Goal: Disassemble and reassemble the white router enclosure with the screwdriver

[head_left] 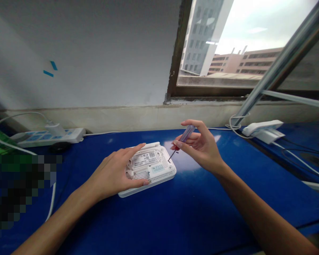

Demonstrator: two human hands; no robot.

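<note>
A white plastic device casing (145,175) with vent holes and printed labels lies on the blue table (191,219). My left hand (119,170) grips its left end, thumb along the near edge and fingers over the far side. In my right hand (202,148) is a screwdriver (187,134) with a translucent purple handle, held tilted between thumb and fingers. Its dark shaft points down to the right end of the casing, the tip at or just above the surface. A small dark screw (177,152) seems to show beside the shaft.
A white power strip (71,135) with a plugged-in cable lies at the back left, a black round object (60,146) before it. Another white power strip (266,127) with cables sits at the back right by a metal pole (260,83). Wall and window stand behind.
</note>
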